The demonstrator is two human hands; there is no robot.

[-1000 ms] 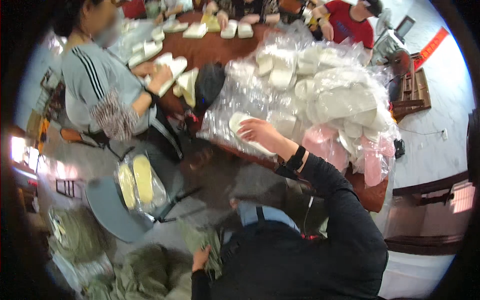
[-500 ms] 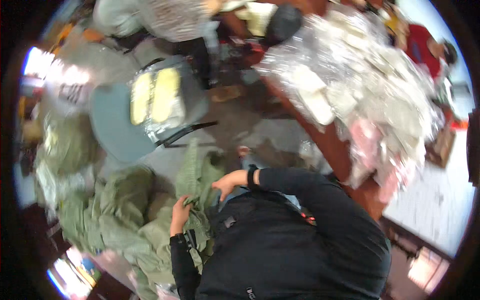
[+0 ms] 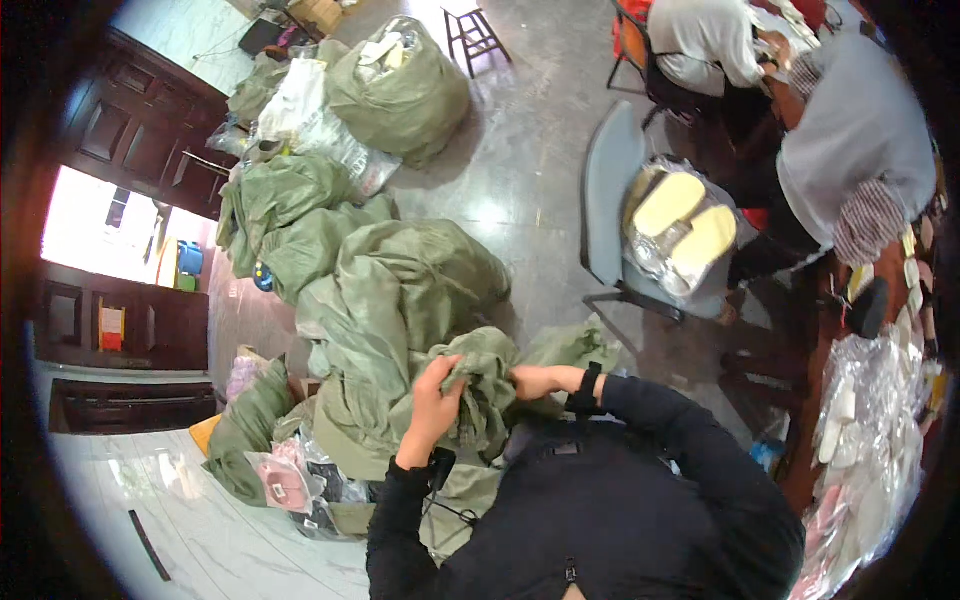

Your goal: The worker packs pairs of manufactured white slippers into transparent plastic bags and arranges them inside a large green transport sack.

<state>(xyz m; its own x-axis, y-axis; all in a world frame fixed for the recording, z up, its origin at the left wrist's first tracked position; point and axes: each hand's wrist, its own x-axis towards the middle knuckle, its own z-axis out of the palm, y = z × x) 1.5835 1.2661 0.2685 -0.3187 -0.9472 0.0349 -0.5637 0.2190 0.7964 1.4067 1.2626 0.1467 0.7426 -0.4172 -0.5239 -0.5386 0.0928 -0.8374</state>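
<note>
**Green sack, held at its mouth by both hands**

- Sack (image 3: 478,385): olive-green cloth, bunched and creased, in front of the person's chest, low in the middle of the view. It rests against a heap of like green sacks (image 3: 390,280) on the floor.
- Left hand (image 3: 435,395): fingers closed on a fold of the sack's gathered top; grip holding cloth, back of the hand toward the camera.
- Right hand (image 3: 535,380): just beside the left, with the bunched cloth between them. Its grip is closed on the same gathered edge; fingertips are hidden in the folds. A dark band sits at the wrist.
- Both sleeves are black and come in from the lower edge.
- Full sack (image 3: 400,90): round, stuffed, stands far off near the top, well apart from the hands.
- Chair (image 3: 610,200): grey-blue, right of the heap, carrying a clear bag of pale insoles (image 3: 685,225) on its seat.
- Worktop (image 3: 810,440): brown, at the right edge, with piled clear packets (image 3: 870,440) of pale items on it.
- Two other people sit at the upper right, one in a white top (image 3: 700,35), one in a grey top (image 3: 860,140).
- Pink packets (image 3: 285,480): on the floor at the lower left, beside the heap.
</note>
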